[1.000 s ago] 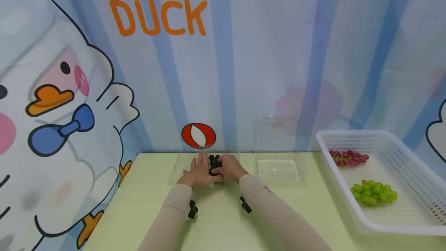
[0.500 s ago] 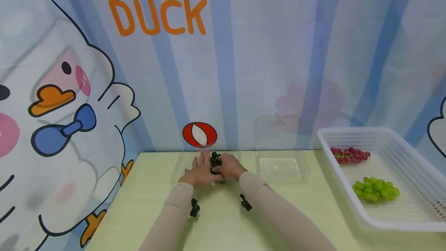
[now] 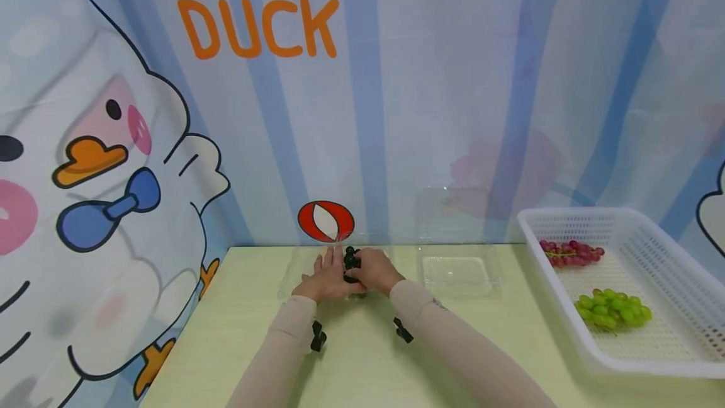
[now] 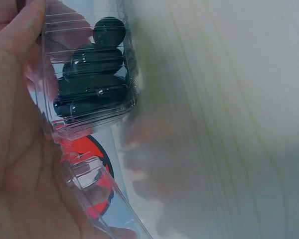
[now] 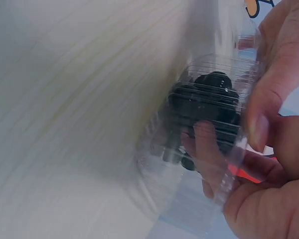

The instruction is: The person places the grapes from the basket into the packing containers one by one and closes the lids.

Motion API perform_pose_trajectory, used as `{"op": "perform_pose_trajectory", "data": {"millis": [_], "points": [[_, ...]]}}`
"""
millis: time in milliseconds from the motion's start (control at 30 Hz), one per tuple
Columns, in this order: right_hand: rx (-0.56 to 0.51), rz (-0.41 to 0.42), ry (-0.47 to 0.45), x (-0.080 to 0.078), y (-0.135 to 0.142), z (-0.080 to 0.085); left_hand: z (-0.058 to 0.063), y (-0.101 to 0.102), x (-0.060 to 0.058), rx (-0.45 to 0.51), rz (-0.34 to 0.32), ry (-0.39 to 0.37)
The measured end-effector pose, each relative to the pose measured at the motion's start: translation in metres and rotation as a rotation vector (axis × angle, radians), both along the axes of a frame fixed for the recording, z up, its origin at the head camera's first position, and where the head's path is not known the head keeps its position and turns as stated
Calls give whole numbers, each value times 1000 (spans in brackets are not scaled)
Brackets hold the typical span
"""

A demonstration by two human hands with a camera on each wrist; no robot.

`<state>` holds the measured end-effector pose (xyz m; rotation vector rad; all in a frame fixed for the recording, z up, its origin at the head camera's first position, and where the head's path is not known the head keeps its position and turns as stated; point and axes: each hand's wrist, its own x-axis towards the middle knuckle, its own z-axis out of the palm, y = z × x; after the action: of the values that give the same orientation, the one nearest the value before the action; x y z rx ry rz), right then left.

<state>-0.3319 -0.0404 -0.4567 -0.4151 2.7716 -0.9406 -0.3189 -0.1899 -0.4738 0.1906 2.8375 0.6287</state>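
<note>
A bunch of dark grapes (image 3: 351, 258) sits in a clear plastic clamshell box (image 4: 84, 130) near the back edge of the table. My right hand (image 3: 376, 271) reaches into it from the right, curled round the grapes. Through the clear wall in the right wrist view, its fingers (image 5: 205, 142) show against the dark fruit (image 5: 214, 94). My left hand (image 3: 325, 279) lies along the box's left side with fingers straight and spread, thumb pointing towards the right hand. The left wrist view shows its palm (image 4: 15, 129) close along the box's rim.
Another clear clamshell box (image 3: 455, 272) stands with its lid up to the right. Further right, a white perforated basket (image 3: 572, 326) holds a red grape bunch (image 3: 573, 254) and a green one (image 3: 614, 310). A printed curtain (image 3: 430, 93) hangs behind the table (image 3: 362, 357).
The right fingers stay at the dark grapes with barely any movement, and the left hand keeps its place. The head view has shifted slightly.
</note>
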Motion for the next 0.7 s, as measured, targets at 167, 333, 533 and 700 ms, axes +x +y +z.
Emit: {"op": "perform_pose_trajectory", "data": {"millis": [167, 333, 533, 700], "points": [[17, 18, -33, 6, 9, 7, -1, 1, -1, -12, 10, -7], [-8, 64, -32, 9, 22, 12, -3, 2, -3, -6, 12, -13], [-86, 84, 0, 16, 39, 21, -2, 3, -3, -9, 21, -22], [-84, 49, 16, 23, 53, 34, -2, 4, -3, 5, 31, -32]]}}
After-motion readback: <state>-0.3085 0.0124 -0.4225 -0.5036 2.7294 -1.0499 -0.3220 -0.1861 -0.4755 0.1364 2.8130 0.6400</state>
